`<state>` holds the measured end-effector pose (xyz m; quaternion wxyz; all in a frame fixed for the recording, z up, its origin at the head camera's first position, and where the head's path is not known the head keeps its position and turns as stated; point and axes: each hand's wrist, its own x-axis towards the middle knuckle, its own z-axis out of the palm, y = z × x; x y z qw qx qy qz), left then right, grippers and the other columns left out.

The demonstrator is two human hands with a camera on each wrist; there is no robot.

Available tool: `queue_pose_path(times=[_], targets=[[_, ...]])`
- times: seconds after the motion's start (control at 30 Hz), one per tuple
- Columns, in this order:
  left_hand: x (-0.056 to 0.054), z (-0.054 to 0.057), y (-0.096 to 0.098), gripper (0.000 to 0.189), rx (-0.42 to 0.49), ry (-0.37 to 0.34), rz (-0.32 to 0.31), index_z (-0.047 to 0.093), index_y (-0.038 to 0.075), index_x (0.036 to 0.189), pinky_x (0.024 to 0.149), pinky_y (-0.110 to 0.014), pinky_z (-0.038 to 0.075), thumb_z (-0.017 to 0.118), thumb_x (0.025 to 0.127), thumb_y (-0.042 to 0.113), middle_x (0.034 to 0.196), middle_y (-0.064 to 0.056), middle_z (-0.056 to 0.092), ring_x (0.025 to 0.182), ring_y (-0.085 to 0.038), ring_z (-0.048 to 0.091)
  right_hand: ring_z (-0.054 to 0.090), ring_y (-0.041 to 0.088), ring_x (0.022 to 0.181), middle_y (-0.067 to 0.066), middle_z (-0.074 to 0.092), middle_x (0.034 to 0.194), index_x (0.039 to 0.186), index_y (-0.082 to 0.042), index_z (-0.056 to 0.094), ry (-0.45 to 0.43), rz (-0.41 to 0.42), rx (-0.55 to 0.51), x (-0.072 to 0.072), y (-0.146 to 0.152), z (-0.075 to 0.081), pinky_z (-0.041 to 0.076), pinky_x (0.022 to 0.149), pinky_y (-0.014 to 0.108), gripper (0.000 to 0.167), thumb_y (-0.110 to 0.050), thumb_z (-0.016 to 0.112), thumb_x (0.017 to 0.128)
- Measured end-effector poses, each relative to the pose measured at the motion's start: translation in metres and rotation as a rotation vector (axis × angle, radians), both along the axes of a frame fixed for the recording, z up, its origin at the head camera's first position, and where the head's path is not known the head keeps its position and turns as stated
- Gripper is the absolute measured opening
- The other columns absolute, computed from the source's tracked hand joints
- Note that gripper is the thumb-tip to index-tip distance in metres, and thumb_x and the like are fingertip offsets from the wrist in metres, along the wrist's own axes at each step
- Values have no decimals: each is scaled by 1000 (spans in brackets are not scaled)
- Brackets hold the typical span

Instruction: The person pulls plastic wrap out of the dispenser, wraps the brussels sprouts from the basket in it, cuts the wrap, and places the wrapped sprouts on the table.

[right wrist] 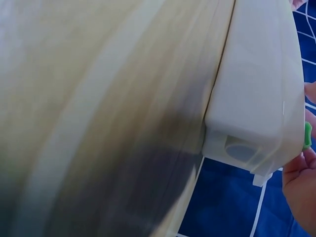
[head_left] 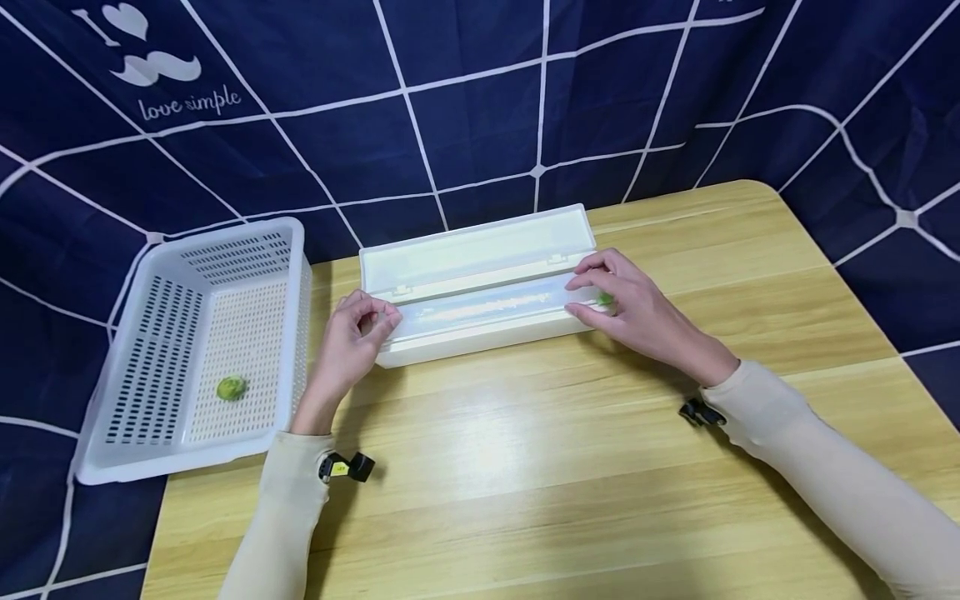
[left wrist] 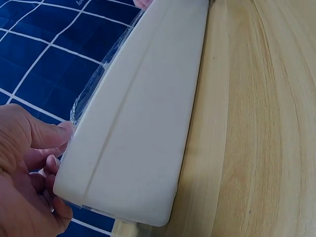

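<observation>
A long white cling film dispenser (head_left: 487, 333) lies on the table, its hinged lid (head_left: 480, 246) raised at the back. Clear cling film (head_left: 480, 304) spans its top and also shows along its far edge in the left wrist view. At the box's left end, my left hand (head_left: 352, 337) pinches the film's edge between thumb and fingers. My right hand (head_left: 626, 304) is over the right end, thumb and index finger bent with a gap between them. Beside those fingers shows a small green piece (right wrist: 307, 135), partly hidden; whether they touch it is unclear.
A white plastic basket (head_left: 296, 333) stands at the left with a small round green vegetable (head_left: 231, 387) inside. Wood-grain table (head_left: 510, 475) extends in front of the dispenser. A dark blue checked cloth (head_left: 480, 117) hangs behind it.
</observation>
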<state>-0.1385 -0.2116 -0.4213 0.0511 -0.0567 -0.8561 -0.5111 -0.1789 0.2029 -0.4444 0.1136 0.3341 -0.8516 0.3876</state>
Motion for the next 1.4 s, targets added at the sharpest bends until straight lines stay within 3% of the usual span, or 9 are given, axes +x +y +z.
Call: queue_pose_path(times=[0.27, 0.37, 0.73, 0.97, 1.23, 1.4], targets=[[0, 3, 5, 10, 67, -11, 36, 73, -7, 101, 77, -26, 35, 74, 103, 3, 92, -9, 48, 90, -20, 44, 57, 26, 121, 10, 63, 127, 112, -7, 78, 36, -9, -10, -2, -4, 3, 43, 99, 23, 23, -2, 88, 92], [1, 2, 7, 8, 86, -20, 56, 73, -8, 102, 76, -25, 36, 73, 103, 0, 92, -8, 47, 89, -19, 44, 59, 27, 120, 10, 64, 125, 111, -7, 79, 21, -19, -19, -1, -6, 4, 43, 101, 27, 23, -2, 89, 91], [1, 4, 11, 6, 137, -22, 113, 71, -9, 101, 75, -24, 37, 71, 102, -3, 91, -7, 49, 86, -17, 46, 61, 22, 107, 8, 66, 120, 103, -6, 80, -19, -43, -55, -4, -12, 8, 41, 76, 26, 14, 2, 85, 93], [1, 4, 13, 7, 149, -19, 126, 71, -8, 101, 76, -24, 38, 72, 102, -1, 92, -6, 50, 87, -17, 46, 62, 21, 104, 6, 67, 114, 96, -6, 79, -9, -40, -50, -7, -12, 7, 44, 78, 25, 13, 7, 79, 96], [4, 0, 7, 7, 160, 16, 90, 76, -6, 104, 75, -26, 35, 75, 99, 0, 92, -8, 50, 87, -18, 45, 57, 16, 90, 7, 67, 114, 97, -4, 75, -9, -52, -59, -8, -14, 6, 41, 72, 25, 9, 4, 75, 101], [5, -2, 4, 23, 150, 10, 68, 78, -4, 113, 76, -22, 36, 84, 90, -3, 97, -9, 47, 92, -19, 43, 48, 15, 75, 4, 68, 113, 98, -5, 75, -39, -75, -85, -9, -15, 6, 38, 66, 24, 7, 1, 75, 102]])
